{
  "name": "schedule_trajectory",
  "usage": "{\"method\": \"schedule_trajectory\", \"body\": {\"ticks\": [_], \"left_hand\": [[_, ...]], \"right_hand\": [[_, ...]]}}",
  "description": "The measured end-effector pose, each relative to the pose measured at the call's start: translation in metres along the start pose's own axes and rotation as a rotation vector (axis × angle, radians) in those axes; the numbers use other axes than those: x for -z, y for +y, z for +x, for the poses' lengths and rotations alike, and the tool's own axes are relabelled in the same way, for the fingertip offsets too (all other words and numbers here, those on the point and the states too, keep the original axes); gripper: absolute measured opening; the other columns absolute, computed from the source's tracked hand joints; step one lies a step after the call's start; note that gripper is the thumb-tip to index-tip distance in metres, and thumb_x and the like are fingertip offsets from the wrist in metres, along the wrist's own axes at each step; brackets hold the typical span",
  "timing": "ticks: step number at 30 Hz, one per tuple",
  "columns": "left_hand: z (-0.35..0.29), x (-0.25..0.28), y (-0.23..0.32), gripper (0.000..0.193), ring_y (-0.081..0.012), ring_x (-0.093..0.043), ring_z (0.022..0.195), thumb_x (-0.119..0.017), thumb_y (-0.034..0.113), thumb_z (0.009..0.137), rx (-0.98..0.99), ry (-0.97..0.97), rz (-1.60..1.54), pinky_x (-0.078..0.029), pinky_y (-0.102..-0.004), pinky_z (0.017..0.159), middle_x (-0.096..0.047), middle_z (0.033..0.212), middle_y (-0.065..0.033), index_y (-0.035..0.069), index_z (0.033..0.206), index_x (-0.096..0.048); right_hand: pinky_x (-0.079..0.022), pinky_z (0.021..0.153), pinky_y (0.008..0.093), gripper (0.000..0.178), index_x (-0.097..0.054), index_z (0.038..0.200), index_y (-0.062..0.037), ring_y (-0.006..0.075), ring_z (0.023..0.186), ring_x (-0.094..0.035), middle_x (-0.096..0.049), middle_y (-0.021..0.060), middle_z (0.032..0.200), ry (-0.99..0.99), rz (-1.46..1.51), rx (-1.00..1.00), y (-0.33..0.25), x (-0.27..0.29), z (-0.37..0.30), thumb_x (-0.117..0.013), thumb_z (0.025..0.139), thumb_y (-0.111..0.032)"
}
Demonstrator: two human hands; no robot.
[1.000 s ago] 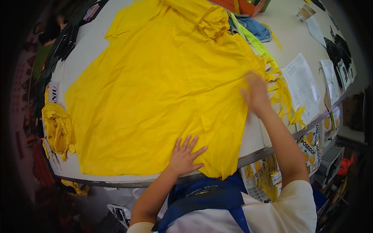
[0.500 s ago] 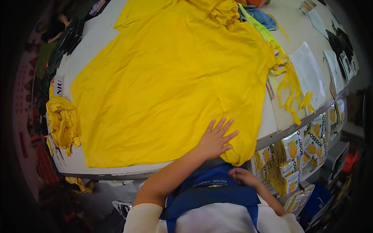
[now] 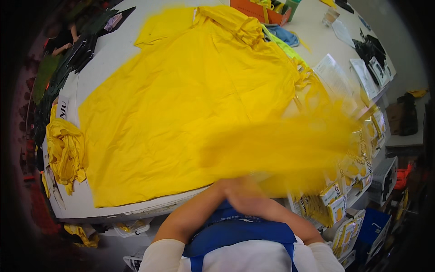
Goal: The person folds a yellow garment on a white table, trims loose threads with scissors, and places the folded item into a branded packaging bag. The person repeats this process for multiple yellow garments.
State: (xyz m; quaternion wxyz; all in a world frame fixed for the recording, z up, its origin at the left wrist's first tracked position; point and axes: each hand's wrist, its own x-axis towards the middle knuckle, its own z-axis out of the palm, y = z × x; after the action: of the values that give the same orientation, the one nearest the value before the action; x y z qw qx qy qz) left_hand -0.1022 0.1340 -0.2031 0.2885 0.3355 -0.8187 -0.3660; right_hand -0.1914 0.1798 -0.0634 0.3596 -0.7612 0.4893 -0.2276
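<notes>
Yellow crumpled fabric (image 3: 67, 152) lies at 9 o'clock; rightward, a yellow garment (image 3: 174, 113) covers much of the table (image 3: 111, 50), its body judged mostly spread, creases outstanding. At 6 o'clock the left hand (image 3: 232, 182) and right hand (image 3: 247, 197) overlap, blurred, either grip undeterminable. At 4 o'clock a blurred yellow section (image 3: 290, 152) appears raised, not yet flat.

The scene is viewed by a head-worn fisheye camera, pitched steeply down and faced forward across the worktop (image 3: 105, 62). The wearer's apron (image 3: 240, 238) is caught close, at six o'clock; the hands (image 3: 244, 196) are framed just above it, and the worktop's far reaches toward twelve. Straight edges are bowed.
</notes>
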Motion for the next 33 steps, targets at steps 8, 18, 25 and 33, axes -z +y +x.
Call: {"method": "schedule_trajectory", "body": {"ticks": [8, 18, 25, 33], "left_hand": [[-0.031, 0.02, 0.004, 0.05, -0.0254, -0.045, 0.121, -0.06, 0.015, 0.084, 0.819, 0.005, -0.736, -0.034, -0.0357, 0.102, -0.047, 0.132, -0.0115, 0.004, 0.131, -0.044], [-0.057, 0.014, 0.026, 0.024, -0.018, -0.061, 0.087, -0.058, 0.003, 0.081, 1.186, 0.661, -1.305, -0.047, -0.0283, 0.072, -0.063, 0.097, -0.0092, 0.0, 0.105, -0.057], [-0.111, 0.103, 0.037, 0.013, -0.0107, -0.049, 0.065, -0.054, 0.01, 0.088, 1.324, 0.852, -0.799, -0.044, -0.0243, 0.057, -0.055, 0.084, -0.0015, 0.009, 0.1, -0.052], [-0.167, 0.212, -0.074, 0.063, -0.0237, -0.05, 0.106, -0.061, 0.001, 0.08, 1.179, 1.26, -0.114, -0.043, -0.0332, 0.089, -0.039, 0.119, -0.0151, 0.004, 0.135, -0.03]], "right_hand": [[-0.036, 0.101, 0.0459, 0.051, -0.051, 0.122, -0.0019, 0.038, 0.116, -0.048, -0.054, 0.0201, 0.121, 0.288, -0.453, 0.104, 0.176, 0.095, 0.079, -0.057, 0.071, 0.003], [-0.024, 0.106, 0.0499, 0.02, -0.061, 0.095, -0.0099, 0.0268, 0.1, -0.052, -0.058, 0.006, 0.094, -0.157, -0.634, 0.027, 0.229, 0.204, 0.164, -0.061, 0.076, -0.007], [-0.026, 0.103, 0.0527, 0.055, -0.048, 0.12, -0.0068, 0.0373, 0.118, -0.041, -0.048, 0.0202, 0.121, 0.255, -0.511, 0.272, 0.195, 0.087, 0.143, -0.06, 0.066, -0.002], [-0.032, 0.1, 0.0474, 0.038, -0.054, 0.12, -0.0083, 0.0347, 0.115, -0.046, -0.052, 0.0154, 0.124, -0.22, -0.164, 0.292, 0.111, -0.013, 0.117, -0.059, 0.083, -0.016]]}}
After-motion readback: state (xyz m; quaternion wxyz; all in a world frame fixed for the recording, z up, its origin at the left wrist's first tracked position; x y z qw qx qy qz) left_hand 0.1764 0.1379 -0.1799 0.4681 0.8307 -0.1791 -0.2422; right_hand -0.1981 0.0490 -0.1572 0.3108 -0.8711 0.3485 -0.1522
